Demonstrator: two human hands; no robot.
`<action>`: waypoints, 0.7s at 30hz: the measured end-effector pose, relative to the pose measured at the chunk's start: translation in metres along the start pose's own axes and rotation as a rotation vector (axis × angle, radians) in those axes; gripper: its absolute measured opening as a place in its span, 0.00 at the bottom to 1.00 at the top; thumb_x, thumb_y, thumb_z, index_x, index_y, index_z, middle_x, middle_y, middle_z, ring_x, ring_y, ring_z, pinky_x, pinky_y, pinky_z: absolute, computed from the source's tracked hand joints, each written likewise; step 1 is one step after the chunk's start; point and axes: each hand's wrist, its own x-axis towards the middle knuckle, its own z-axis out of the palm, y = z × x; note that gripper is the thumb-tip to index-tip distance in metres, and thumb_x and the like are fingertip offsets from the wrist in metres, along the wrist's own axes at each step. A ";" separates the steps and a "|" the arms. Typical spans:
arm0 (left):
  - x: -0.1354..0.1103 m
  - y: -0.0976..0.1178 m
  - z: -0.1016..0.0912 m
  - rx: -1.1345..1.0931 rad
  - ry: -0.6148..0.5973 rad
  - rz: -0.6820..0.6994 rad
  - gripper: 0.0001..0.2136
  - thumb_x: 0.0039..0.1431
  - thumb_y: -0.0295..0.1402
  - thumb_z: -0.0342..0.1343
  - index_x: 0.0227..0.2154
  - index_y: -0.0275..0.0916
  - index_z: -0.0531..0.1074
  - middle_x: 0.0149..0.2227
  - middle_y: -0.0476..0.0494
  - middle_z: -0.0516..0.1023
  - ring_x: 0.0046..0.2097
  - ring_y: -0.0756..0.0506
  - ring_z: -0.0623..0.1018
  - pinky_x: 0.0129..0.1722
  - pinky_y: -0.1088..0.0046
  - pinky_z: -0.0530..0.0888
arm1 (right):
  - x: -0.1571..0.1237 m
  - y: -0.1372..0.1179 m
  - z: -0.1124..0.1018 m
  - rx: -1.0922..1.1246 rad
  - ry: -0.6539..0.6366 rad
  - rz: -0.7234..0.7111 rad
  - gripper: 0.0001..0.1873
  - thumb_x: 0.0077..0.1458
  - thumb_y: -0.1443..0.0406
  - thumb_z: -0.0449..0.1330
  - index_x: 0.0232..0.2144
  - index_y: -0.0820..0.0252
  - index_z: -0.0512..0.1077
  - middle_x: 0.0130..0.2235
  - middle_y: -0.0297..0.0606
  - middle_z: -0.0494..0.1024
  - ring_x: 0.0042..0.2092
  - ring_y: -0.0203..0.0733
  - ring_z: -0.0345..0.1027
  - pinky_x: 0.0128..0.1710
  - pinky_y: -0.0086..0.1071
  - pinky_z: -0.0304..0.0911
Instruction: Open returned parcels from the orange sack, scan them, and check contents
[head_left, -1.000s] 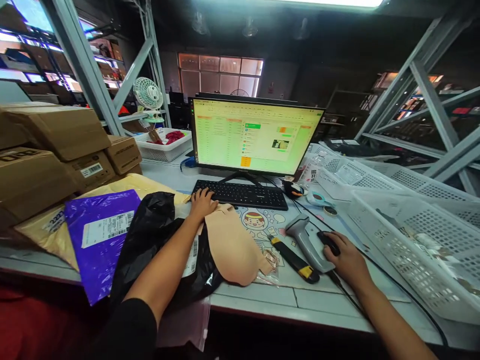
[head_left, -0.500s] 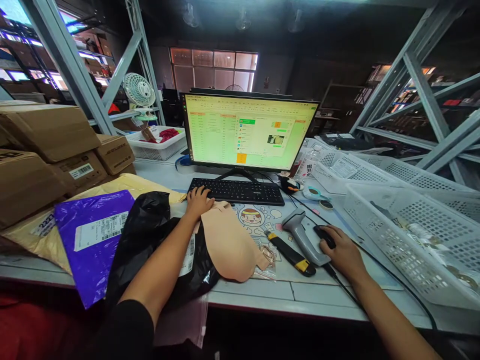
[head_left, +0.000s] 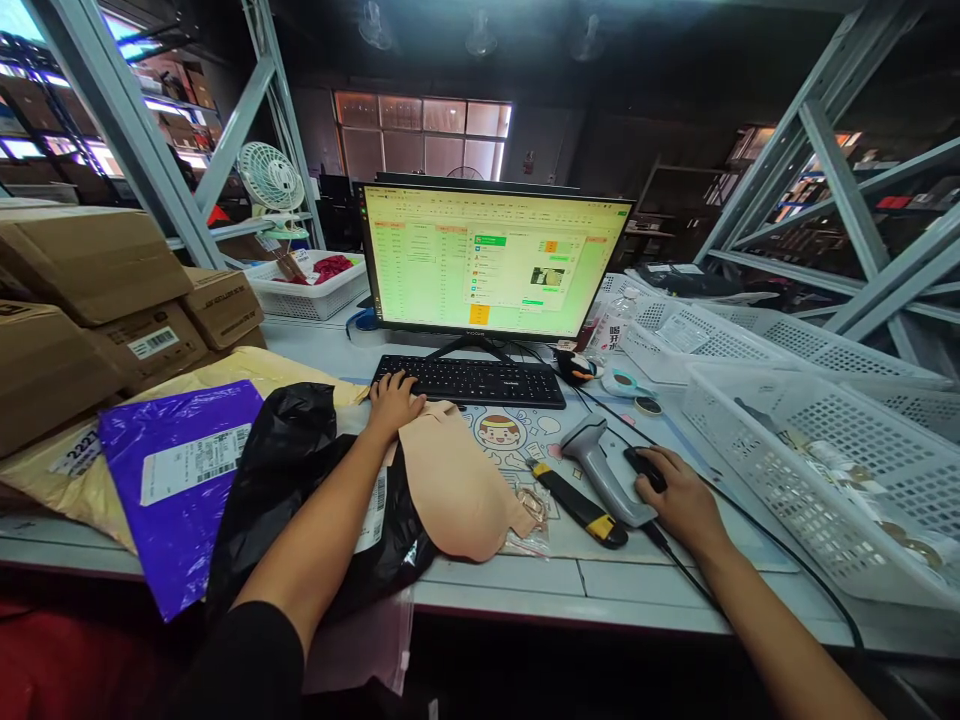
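Note:
My left hand rests at the near left corner of the black keyboard, fingers curled loosely on its edge, holding nothing. A beige bra lies just right of that wrist, partly on a black plastic bag. My right hand is wrapped over a black mouse on the cartoon desk mat. A grey barcode scanner lies just left of the mouse. The monitor shows a green-tinted table with a pop-up window.
A yellow-and-black utility knife lies beside the scanner. A purple mailer, yellow mailers and cardboard boxes fill the left. White perforated baskets stand on the right. A small fan and another basket sit behind.
Both hands stay where they were. The view has drifted slightly, and the pop-up window on the monitor looks a little different.

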 end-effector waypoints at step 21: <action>-0.001 0.000 0.000 -0.006 0.011 0.001 0.24 0.68 0.42 0.50 0.64 0.42 0.70 0.71 0.38 0.64 0.72 0.31 0.59 0.71 0.48 0.57 | 0.000 -0.008 -0.004 -0.022 0.023 0.048 0.21 0.58 0.58 0.55 0.50 0.53 0.77 0.56 0.43 0.77 0.53 0.54 0.74 0.51 0.47 0.73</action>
